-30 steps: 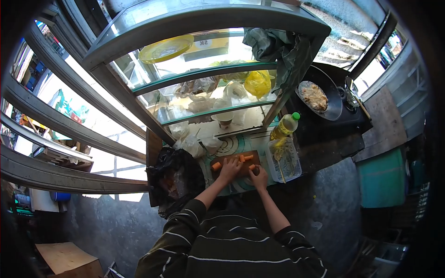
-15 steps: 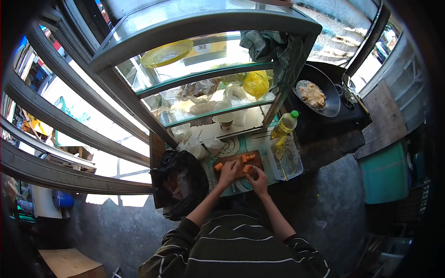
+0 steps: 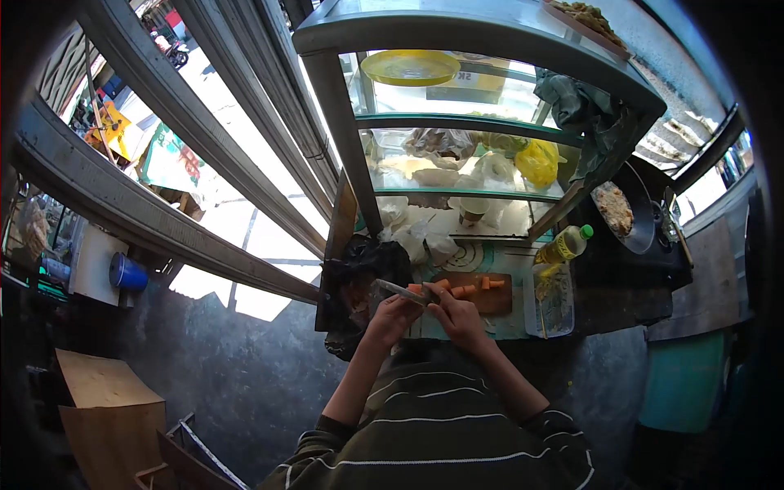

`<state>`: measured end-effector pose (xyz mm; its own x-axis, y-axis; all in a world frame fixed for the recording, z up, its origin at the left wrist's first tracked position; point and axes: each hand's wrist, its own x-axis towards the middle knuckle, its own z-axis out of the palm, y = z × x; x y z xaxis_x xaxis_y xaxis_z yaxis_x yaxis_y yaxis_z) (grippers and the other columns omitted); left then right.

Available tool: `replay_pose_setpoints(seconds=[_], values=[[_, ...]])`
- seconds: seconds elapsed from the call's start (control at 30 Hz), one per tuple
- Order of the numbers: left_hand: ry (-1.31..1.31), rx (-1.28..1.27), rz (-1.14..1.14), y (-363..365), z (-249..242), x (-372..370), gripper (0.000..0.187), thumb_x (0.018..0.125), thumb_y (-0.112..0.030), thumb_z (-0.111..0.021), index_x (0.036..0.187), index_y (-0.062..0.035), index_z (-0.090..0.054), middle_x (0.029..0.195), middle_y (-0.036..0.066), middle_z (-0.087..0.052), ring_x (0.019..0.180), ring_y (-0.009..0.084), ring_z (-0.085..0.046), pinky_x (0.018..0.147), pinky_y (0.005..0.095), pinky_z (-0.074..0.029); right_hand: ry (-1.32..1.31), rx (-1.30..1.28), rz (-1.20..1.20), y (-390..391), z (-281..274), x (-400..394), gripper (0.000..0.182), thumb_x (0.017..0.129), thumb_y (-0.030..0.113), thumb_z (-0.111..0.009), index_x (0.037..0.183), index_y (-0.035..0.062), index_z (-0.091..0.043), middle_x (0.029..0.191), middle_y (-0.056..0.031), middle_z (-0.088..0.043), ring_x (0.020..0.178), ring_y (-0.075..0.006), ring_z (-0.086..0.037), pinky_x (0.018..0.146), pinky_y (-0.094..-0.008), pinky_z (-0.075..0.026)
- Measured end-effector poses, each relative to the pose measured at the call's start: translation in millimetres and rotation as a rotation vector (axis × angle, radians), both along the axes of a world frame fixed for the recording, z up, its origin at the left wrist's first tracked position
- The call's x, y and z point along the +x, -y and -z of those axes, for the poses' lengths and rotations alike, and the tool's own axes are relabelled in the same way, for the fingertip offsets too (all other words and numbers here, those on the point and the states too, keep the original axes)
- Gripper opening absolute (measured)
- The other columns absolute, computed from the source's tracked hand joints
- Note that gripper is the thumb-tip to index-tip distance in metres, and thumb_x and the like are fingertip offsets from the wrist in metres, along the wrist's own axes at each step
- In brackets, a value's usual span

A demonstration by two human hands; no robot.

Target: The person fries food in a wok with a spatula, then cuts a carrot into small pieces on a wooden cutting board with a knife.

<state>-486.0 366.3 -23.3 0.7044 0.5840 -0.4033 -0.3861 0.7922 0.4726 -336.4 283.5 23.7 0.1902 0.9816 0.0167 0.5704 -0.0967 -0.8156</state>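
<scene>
Low over the near edge of the counter, my two hands are close together. My right hand [image 3: 459, 317] is closed around the handle end of a knife [image 3: 398, 289], whose blade points left. My left hand [image 3: 392, 320] has its fingers closed right at the blade; what they pinch is partly hidden. An orange carrot piece [image 3: 415, 288] shows just behind the blade, by the left fingertips. Several more carrot pieces [image 3: 465, 291] lie on the brown cutting board [image 3: 496, 304], to the right of and beyond my right hand.
A black plastic bag [image 3: 371, 260] is left of my hands. Right of the board stand a clear plastic tub [image 3: 555, 306] and a green-capped oil bottle [image 3: 563, 245]. A glass display case [image 3: 482, 118] rises behind; a pan of frying food [image 3: 612, 208] sits at right.
Both hands have moved off the board to its left end. A knife is now in my right hand, which earlier was at a carrot piece. The camera view has turned left.
</scene>
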Motion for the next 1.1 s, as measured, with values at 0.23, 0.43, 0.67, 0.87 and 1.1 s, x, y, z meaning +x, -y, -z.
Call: replay_pose_setpoints(seconds=[0.23,0.43,0.67,0.87,1.1], values=[[0.083,-0.063,-0.158,-3.0,-1.8,-49.7,0.027,0.087,-0.023,-0.048,0.105,-0.0036,-0.050,0.095,0.008,-0.057,0.087,0.0180,-0.058,0.075,0.0300,-0.050,0.266,0.021,-0.313,-32.2,-19.7,-32.0,0.054,0.081,0.037,-0.051,0.128,0.0205,-0.033,0.064,-0.0101,-0.057,0.057,-0.0288,-0.057,0.048,-0.0378,-0.042],[0.095,-0.085,-0.235,0.1,-0.2,-73.4,0.027,0.084,-0.023,-0.053,0.103,-0.0039,-0.053,0.092,0.006,-0.058,0.084,0.0156,-0.058,0.073,0.0296,-0.049,0.293,0.112,-0.399,-45.0,-9.8,-53.9,0.054,0.081,0.039,-0.050,0.129,0.0227,-0.032,0.068,-0.0097,-0.058,0.058,-0.0282,-0.058,0.049,-0.0377,-0.043],[0.041,-0.091,-0.301,5.4,-4.9,-91.6,0.027,0.084,-0.024,-0.054,0.102,-0.0039,-0.053,0.093,0.007,-0.058,0.084,0.0168,-0.058,0.073,0.0310,-0.049,0.326,0.062,-0.438,-47.4,-5.8,-73.4,0.055,0.082,0.041,-0.048,0.130,0.0236,-0.031,0.068,-0.0100,-0.058,0.057,-0.0281,-0.058,0.049,-0.0381,-0.043],[0.114,-0.095,-0.299,4.4,-3.3,-98.3,0.027,0.084,-0.024,-0.053,0.100,-0.0020,-0.054,0.091,0.009,-0.058,0.084,0.0188,-0.058,0.074,0.0328,-0.049,0.364,0.103,-0.420,-48.4,-1.4,-83.8,0.052,0.081,0.041,-0.049,0.129,0.0258,-0.034,0.066,-0.0100,-0.059,0.055,-0.0281,-0.058,0.048,-0.0379,-0.044],[0.113,-0.108,-0.304,4.6,14.9,-107.4,0.028,0.084,-0.025,-0.052,0.100,-0.0020,-0.052,0.092,0.008,-0.058,0.083,0.0191,-0.058,0.074,0.0341,-0.049,0.336,0.099,-0.392,-46.7,1.7,-94.7,0.051,0.080,0.041,-0.051,0.127,0.0262,-0.036,0.065,-0.0098,-0.059,0.054,-0.0286,-0.057,0.048,-0.0376,-0.044]])
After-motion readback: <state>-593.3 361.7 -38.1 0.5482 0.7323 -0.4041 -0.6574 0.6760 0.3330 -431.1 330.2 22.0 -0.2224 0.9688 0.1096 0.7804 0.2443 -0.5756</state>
